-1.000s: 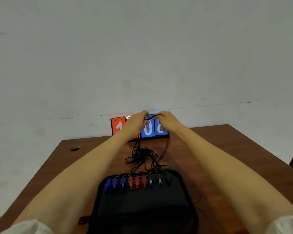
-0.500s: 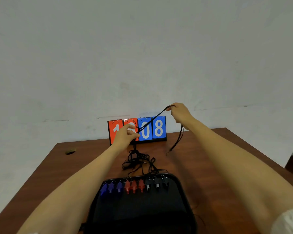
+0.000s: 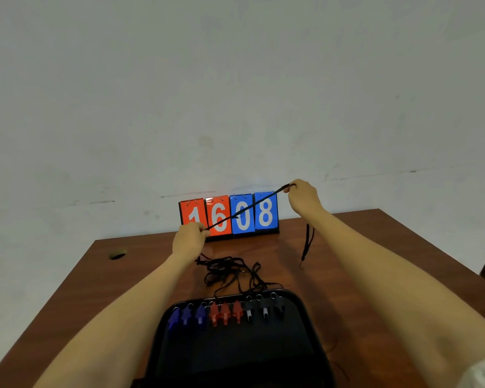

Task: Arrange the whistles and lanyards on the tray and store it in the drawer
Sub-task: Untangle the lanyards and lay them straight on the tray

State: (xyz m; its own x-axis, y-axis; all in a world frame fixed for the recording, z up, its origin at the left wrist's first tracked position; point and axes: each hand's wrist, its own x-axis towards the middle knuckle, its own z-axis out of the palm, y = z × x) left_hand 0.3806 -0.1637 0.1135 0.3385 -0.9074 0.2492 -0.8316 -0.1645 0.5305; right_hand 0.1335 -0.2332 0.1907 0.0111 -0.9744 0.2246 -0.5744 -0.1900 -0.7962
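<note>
Lanyard (image 3: 244, 215) stretched taut, left hand (image 3: 190, 239) and right hand (image 3: 304, 198) each pinching it. Best folded evenly, clear of the tangled pile (image 3: 227, 268), before reaching the tray (image 3: 235, 351).

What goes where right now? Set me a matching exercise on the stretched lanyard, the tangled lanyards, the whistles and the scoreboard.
Things:
1. stretched lanyard
2. tangled lanyards
3. whistles
4. scoreboard

Places:
A. in a row along the tray's far edge
B. standing at the table's far edge
C. taut between left hand and right hand
D. loose on the table beyond the tray

Pairs: 1-C, 2-D, 3-A, 4-B
</note>
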